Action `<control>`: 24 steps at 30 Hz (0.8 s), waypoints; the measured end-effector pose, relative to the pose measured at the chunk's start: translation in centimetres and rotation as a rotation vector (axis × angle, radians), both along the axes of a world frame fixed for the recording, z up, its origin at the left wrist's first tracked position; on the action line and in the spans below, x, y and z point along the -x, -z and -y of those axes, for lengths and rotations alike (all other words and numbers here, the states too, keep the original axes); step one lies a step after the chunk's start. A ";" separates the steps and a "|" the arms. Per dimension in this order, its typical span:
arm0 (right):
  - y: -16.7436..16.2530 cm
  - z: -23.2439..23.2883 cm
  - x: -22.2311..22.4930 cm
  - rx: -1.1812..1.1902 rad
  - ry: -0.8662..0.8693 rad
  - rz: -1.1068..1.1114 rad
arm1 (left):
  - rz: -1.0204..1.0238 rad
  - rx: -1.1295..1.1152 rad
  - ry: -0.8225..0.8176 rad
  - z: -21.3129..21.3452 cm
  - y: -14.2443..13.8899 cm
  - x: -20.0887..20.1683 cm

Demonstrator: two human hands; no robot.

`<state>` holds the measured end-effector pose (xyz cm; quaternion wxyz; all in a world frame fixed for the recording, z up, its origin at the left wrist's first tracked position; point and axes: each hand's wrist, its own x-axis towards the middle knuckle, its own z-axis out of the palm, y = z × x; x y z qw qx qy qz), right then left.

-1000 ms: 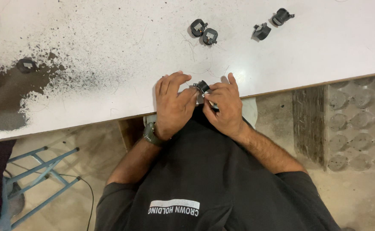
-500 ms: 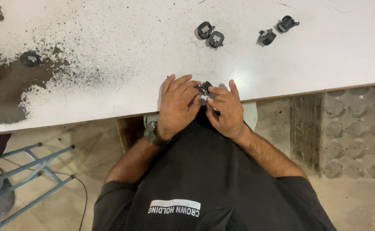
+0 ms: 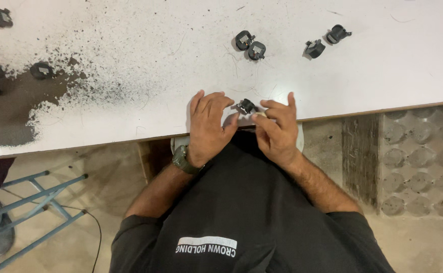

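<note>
Where the white table runs off to the far left, its paint is worn to a dark speckled patch, and a few small black parts lie scattered there, well apart from the hands; below the table edge stands a blue metal frame on the floor. Nearer the middle, the left hand, with a dark watch on its wrist, rests on the table edge, its fingers curled and its fingertips touching a small black part that sits on the table just inside the edge. The right hand meets it from the other side, fingers bent and spread narrowly, its tips just beside the same part; whether either hand truly grips the part cannot be told. Farther up the table lies a pair of black parts touching each other, and to the right another two parts near one another. Right of the table, the floor shows round-patterned tiles.
</note>
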<state>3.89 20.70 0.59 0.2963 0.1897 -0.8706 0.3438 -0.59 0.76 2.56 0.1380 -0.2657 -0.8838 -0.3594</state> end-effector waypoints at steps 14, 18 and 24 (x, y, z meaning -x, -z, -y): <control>-0.1 0.3 1.3 -0.094 0.094 0.139 | -0.125 0.036 -0.040 0.0 -0.6 0.1; 0.1 0.2 1.5 -0.085 0.099 0.126 | -0.110 0.016 0.035 0.4 -1.2 0.6; 0.0 0.1 1.5 -0.086 0.076 0.157 | -0.188 0.135 0.128 0.4 -1.1 0.4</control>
